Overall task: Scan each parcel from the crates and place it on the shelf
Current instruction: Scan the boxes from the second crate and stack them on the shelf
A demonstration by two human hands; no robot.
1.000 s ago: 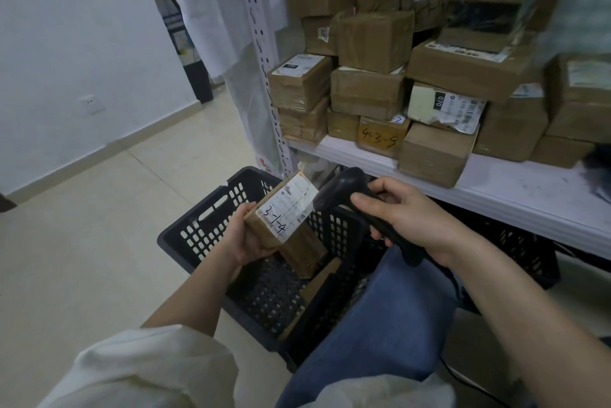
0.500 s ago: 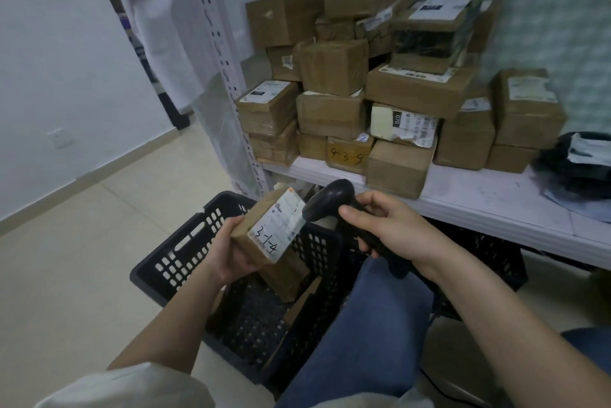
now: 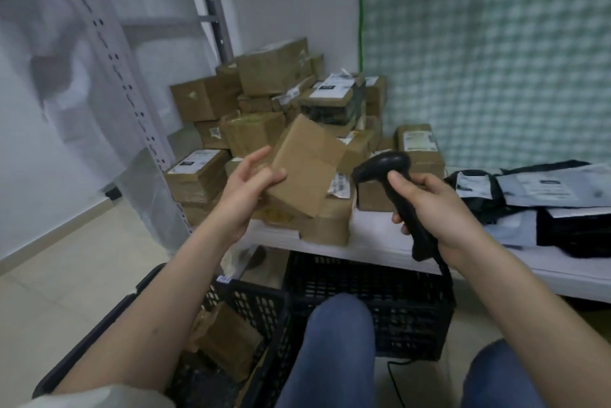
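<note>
My left hand [image 3: 246, 184] holds a small brown cardboard parcel [image 3: 305, 164] raised in front of the shelf, its plain side toward me and its label hidden. My right hand [image 3: 429, 206] grips the handle of a black barcode scanner [image 3: 391, 183], whose head points left toward the parcel. A pile of brown parcels [image 3: 264, 110] fills the left part of the white shelf [image 3: 380, 242]. Below, a black plastic crate [image 3: 264, 305] holds more brown parcels [image 3: 228, 341].
Grey and black mailer bags [image 3: 542, 202] lie on the shelf at the right. A second black crate [image 3: 370, 302] stands under the shelf. A perforated shelf upright [image 3: 132, 103] rises at the left. My knees in blue jeans [image 3: 334, 341] are at the bottom.
My left hand has lifted the parcel from over the crate up to shelf height and turned its label away. The scanner hand rose with it. The view has tilted upward and rightward.
</note>
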